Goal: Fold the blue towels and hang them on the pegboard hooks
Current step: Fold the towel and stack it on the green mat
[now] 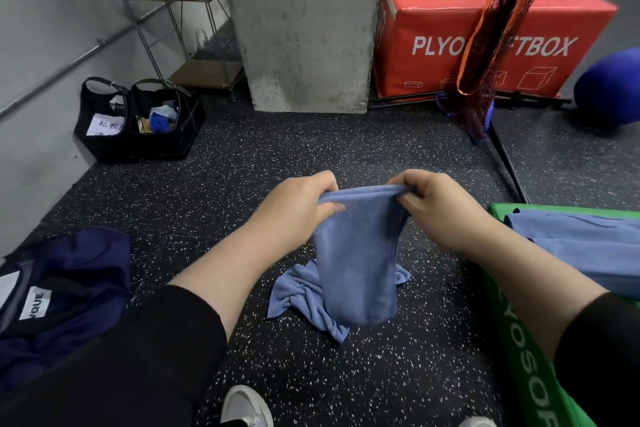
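A light blue towel (356, 253) hangs folded in the air in front of me, held by its top edge. My left hand (294, 208) pinches the left end of that edge and my right hand (436, 208) pinches the right end. Beneath it, a second blue towel (301, 298) lies crumpled on the speckled black floor. More blue towels (581, 239) lie flat on a green foam box (519, 350) at my right. No pegboard or hooks are in view.
A concrete pillar (304, 24) stands ahead, with a red foam box (450, 35) to its right and a mesh bag (491, 45) hanging in front of it. Two black bags (138, 121) sit by the left wall. Dark clothing (59, 291) lies at lower left. A blue ball (613, 87) rests far right.
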{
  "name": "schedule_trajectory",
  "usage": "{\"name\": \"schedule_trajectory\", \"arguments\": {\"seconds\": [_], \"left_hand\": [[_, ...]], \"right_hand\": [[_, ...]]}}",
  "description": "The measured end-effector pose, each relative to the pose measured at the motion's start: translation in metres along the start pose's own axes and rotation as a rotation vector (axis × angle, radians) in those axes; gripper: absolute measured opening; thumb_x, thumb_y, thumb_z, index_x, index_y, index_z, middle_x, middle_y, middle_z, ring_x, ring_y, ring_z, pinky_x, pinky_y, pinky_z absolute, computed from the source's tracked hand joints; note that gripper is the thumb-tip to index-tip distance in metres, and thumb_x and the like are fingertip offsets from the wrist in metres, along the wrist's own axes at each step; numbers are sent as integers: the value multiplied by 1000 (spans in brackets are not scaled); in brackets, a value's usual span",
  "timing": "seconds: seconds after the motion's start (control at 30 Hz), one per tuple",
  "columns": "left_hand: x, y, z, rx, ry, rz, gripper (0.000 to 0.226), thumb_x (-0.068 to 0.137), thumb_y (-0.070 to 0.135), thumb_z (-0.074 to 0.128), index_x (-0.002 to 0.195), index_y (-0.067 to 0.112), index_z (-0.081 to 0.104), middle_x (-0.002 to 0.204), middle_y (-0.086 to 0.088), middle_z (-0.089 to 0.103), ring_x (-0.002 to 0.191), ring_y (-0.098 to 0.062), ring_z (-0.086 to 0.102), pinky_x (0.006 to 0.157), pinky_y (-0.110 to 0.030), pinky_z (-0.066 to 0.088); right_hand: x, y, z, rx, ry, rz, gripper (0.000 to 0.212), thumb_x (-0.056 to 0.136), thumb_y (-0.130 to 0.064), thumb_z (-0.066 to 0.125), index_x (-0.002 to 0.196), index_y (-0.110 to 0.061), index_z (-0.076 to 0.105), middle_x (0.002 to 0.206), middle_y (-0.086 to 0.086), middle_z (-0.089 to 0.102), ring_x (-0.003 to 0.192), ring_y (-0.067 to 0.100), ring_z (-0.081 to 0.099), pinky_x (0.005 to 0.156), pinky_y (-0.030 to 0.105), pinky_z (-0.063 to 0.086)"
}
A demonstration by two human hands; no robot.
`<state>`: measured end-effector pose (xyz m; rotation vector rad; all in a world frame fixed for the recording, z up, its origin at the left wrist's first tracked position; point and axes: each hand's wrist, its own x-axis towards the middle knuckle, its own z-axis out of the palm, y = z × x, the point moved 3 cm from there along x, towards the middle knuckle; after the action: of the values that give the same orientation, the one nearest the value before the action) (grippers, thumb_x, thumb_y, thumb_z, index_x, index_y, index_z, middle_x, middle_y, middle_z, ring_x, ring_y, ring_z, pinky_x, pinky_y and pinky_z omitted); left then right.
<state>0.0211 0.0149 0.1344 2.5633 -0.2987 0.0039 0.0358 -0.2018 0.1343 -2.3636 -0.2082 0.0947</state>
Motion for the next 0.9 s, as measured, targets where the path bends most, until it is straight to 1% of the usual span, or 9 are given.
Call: {"name": "schedule_trajectory", "arguments": {"seconds": [0.23,0.37,0.47,0.53,0.6,0.67,0.73,0.8,0.9], "left_hand": [[0,7,-13,32,59,20,18,95,37,66,87,24,55,73,6,58,71,-17,55,62,-31,39],[-1,11,-9,-15,55,-35,10,89,29,62,85,23,55,74,4,60,70,-20,55,58,-32,38],[2,13,-2,-58,14,-83,10,87,34,64,87,26,58,71,4,63,71,-20,59,59,-33,41],[5,12,5,-67,13,-140,14,87,30,63,78,20,59,63,6,58,67,-22,55,55,-32,36],[4,12,11,-220,36,-272,17,84,23,63,71,12,59,56,3,54,59,-23,49,53,-29,36],[1,15,17,-469,55,-406,13,83,15,60,78,3,63,57,-6,58,52,-23,50,49,-26,42],[-2,17,20,-651,79,-500,11,85,9,55,86,5,65,65,-11,61,49,-23,53,46,-26,47],[-3,19,21,-773,114,-554,14,90,8,51,90,10,64,76,-13,65,57,-24,60,49,-29,55],[-4,20,20,-870,179,-584,17,94,8,47,95,11,64,88,-14,68,69,-27,67,52,-32,59]], "right_hand": [[1,-7,-2,36,57,-27,27,97,-12,46,95,-29,67,51,-11,54,32,6,38,35,23,32],[0,-9,1,26,43,-60,26,95,-10,50,96,-28,69,58,-9,56,41,2,44,42,14,31],[0,-12,3,28,50,-77,25,93,-11,51,95,-28,69,64,-7,61,49,0,48,51,22,35],[1,-12,6,25,50,-75,24,92,-12,52,94,-28,69,65,-6,62,51,2,47,54,28,39],[0,-12,9,24,55,-64,21,91,-14,53,91,-27,70,64,-5,62,51,2,47,54,28,40],[-1,-13,13,17,55,-63,18,90,-15,56,88,-26,71,63,-4,63,51,3,46,54,27,40],[-3,-17,16,-2,39,-79,17,89,-16,57,85,-24,71,60,-2,62,48,3,45,51,24,38],[-6,-22,20,-36,16,-104,16,90,-16,58,85,-24,71,57,-4,59,48,2,48,46,17,33],[-12,-32,25,-75,-23,-155,14,92,-18,58,88,-22,71,56,-6,56,49,1,48,47,17,33]]}}
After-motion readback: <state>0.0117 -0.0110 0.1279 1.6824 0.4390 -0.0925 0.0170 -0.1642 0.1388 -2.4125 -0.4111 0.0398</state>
